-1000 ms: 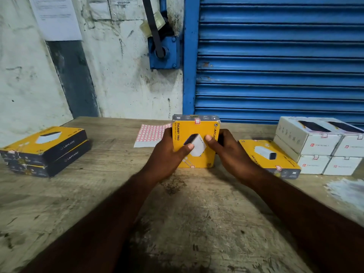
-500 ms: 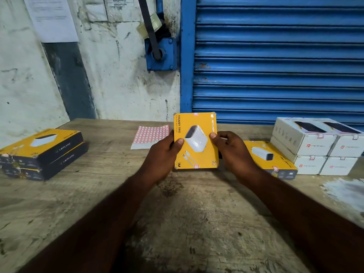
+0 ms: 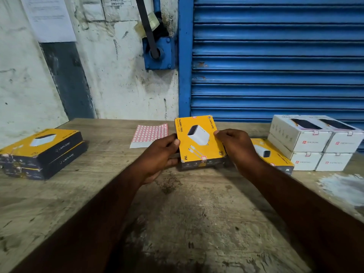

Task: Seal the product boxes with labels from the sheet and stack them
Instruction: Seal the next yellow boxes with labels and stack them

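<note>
I hold a yellow charger box (image 3: 199,140) over the middle of the wooden table (image 3: 187,223), its printed face tilted toward me. My left hand (image 3: 159,154) grips its left edge and my right hand (image 3: 236,146) grips its right edge. A small red-bordered label sits on its near edge and another on its far edge. The label sheet (image 3: 150,133), white with rows of red-bordered stickers, lies flat just behind my left hand. Two yellow boxes (image 3: 43,152) are stacked at the far left. Another yellow box (image 3: 273,154) lies behind my right wrist.
Several white boxes (image 3: 315,142) stand stacked two high at the right, against the blue roller shutter (image 3: 275,56). A white wall with a paper notice (image 3: 49,18) rises behind the table's left half. A whitish patch (image 3: 342,188) marks the table's right edge.
The box has tipped from standing upright, top edge toward me, to leaning back with its front face and near edge showing. Both hands kept hold of its sides.
</note>
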`<state>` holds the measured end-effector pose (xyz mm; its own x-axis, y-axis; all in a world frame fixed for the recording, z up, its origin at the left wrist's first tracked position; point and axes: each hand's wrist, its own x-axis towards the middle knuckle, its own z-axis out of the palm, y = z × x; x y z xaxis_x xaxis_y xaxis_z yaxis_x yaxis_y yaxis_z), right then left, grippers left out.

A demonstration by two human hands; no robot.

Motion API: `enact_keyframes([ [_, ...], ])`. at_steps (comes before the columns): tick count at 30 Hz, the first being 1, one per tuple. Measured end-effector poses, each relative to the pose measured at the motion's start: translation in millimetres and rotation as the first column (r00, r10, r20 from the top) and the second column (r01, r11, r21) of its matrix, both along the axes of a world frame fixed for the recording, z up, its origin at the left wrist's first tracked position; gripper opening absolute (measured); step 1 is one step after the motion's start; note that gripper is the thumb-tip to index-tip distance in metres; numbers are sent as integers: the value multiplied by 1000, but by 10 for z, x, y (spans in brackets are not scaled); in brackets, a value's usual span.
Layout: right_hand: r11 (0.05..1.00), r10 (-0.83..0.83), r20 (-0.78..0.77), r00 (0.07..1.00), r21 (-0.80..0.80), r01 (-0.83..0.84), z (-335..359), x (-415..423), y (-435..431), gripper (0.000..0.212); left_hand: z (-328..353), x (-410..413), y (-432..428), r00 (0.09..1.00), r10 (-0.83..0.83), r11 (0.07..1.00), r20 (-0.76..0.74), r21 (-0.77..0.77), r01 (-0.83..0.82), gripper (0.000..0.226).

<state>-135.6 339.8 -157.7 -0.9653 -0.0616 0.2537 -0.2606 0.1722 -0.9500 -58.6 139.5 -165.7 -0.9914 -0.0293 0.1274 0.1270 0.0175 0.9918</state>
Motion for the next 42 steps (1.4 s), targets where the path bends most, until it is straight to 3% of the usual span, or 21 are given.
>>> enact_keyframes([
  [11, 1000, 1, 74, 997, -4, 0, 88, 62, 71, 33, 40, 35, 114, 993, 111, 987, -40, 124, -105, 23],
  [16, 993, 24, 150, 988, -120, -6, 158, 92, 208, 17, 41, 41, 293, 989, 146, 984, -32, 109, -141, 20],
  [22, 995, -23, 175, 984, -93, 39, 267, 132, 504, 15, 104, 31, 592, 989, 147, 979, -20, 146, -142, 18],
  [27, 990, -133, 139, 981, 74, 123, 293, 38, 772, 26, 95, 5, 885, 990, 133, 979, 37, 149, -137, 15],
  [31, 963, -207, 41, 978, 182, 196, 292, -6, 957, 14, 131, -58, 1094, 989, 124, 980, 87, 145, -135, 16],
  [35, 886, -294, -79, 953, 353, 302, 330, -34, 1048, 10, 147, -146, 1238, 985, 140, 984, 98, 99, -150, 14],
  [42, 756, -243, -297, 923, 539, 373, 344, -54, 1139, 10, 36, -341, 1384, 970, 205, 975, 131, 57, -214, 15],
])
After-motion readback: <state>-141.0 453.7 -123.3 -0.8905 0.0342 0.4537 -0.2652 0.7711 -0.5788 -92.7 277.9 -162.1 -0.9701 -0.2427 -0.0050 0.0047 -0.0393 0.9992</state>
